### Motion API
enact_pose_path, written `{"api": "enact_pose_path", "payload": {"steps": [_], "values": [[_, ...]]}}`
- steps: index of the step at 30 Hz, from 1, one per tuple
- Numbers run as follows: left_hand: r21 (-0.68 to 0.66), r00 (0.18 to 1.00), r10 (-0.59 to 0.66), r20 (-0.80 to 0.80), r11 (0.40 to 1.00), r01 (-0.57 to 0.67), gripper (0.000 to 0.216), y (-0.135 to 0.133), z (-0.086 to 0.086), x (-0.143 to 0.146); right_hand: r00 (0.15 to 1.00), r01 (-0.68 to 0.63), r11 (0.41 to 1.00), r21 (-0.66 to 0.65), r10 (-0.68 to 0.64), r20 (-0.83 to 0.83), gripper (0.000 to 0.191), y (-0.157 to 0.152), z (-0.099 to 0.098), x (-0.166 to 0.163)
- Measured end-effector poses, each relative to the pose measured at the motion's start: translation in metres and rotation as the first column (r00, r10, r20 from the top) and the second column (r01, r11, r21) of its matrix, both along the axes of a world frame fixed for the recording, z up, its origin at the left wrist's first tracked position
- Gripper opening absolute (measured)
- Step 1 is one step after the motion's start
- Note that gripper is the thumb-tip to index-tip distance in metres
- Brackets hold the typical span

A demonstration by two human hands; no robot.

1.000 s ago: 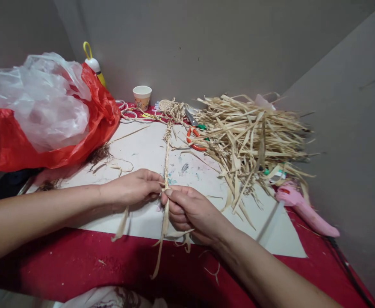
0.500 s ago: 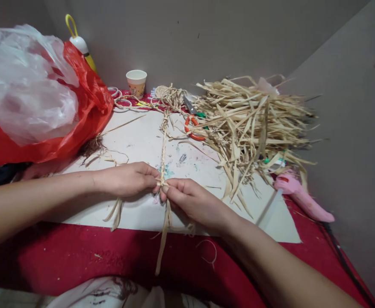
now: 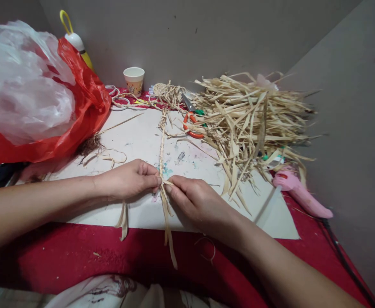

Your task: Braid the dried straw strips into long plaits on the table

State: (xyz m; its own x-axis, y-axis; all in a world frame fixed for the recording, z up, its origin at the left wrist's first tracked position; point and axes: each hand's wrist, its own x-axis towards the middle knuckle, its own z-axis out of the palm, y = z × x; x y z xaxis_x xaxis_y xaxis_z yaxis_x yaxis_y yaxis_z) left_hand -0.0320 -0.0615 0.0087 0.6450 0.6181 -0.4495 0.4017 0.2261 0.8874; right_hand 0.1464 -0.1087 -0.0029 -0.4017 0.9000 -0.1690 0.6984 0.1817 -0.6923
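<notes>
A thin braid of dry straw-coloured strips [image 3: 162,149] runs from the back of the white board toward me. At its near end, my left hand [image 3: 136,179] pinches the braid between thumb and fingers. My right hand [image 3: 193,199], just to the right, grips a strip that comes off the braid sideways. Loose strip ends [image 3: 167,226] hang below the fingers over the board's front edge. Under my left wrist more strip ends [image 3: 122,220] show.
A heap of dry strips [image 3: 258,115] lies at the right, beside orange-handled scissors [image 3: 193,128]. A pink glue gun [image 3: 302,194] rests right of the white board [image 3: 136,128]. Red and clear plastic bags [image 3: 87,111] stand left; a paper cup [image 3: 134,81] is behind.
My right hand has shifted slightly right, drawing a strip out sideways from the braid. The hanging strip ends have spread and swung right. My left thumb now presses on the braid's end.
</notes>
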Motion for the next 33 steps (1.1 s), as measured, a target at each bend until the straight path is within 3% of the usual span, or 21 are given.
{"api": "enact_pose_path", "payload": {"steps": [5,8,10,16,20,23,26,28,30,33], "values": [[0.089,1.0,0.019,-0.021,0.996,-0.017,0.022,-0.004,-0.001,-0.003,0.982,0.062,0.996,-0.069,-0.073,-0.172,0.03,-0.009,0.005,-0.005],[0.07,0.998,0.067,-0.005,0.995,-0.067,0.024,-0.009,0.001,-0.002,0.948,0.075,0.975,-0.21,-0.135,-0.289,0.029,-0.018,0.003,-0.014],[0.034,0.995,0.097,0.008,0.995,-0.097,0.026,-0.012,0.002,-0.001,0.948,0.087,0.97,-0.228,-0.151,-0.279,0.03,-0.022,0.0,-0.021],[-0.059,0.979,0.198,0.055,0.979,-0.195,0.025,-0.02,-0.004,0.0,0.994,0.084,0.995,0.054,-0.087,0.066,0.028,-0.027,-0.013,-0.03],[-0.141,0.968,0.232,0.099,0.966,-0.217,0.02,-0.022,-0.007,0.001,0.974,-0.045,0.975,0.22,-0.007,0.228,0.027,-0.033,-0.013,-0.028],[-0.159,0.965,0.249,0.079,0.959,-0.234,0.017,-0.022,-0.003,0.0,0.976,-0.14,0.967,0.215,0.098,0.195,0.03,-0.036,0.002,-0.023],[-0.193,0.962,0.259,0.082,0.951,-0.24,0.016,-0.021,0.005,-0.003,1.0,0.003,0.979,0.202,0.0,-0.015,0.043,-0.031,0.02,-0.013],[-0.216,0.962,0.262,0.08,0.947,-0.239,0.017,-0.019,0.01,-0.005,0.958,0.203,0.969,0.143,-0.166,-0.232,0.045,-0.023,0.027,-0.006],[-0.233,0.963,0.256,0.084,0.945,-0.231,0.016,-0.017,0.012,-0.009,0.856,0.316,0.946,-0.065,-0.314,-0.411,0.041,-0.014,0.027,-0.001],[-0.267,0.967,0.225,0.116,0.945,-0.188,0.018,-0.013,0.011,-0.014,0.713,0.247,0.889,-0.386,-0.436,-0.548,0.03,-0.004,0.02,0.002]]}}
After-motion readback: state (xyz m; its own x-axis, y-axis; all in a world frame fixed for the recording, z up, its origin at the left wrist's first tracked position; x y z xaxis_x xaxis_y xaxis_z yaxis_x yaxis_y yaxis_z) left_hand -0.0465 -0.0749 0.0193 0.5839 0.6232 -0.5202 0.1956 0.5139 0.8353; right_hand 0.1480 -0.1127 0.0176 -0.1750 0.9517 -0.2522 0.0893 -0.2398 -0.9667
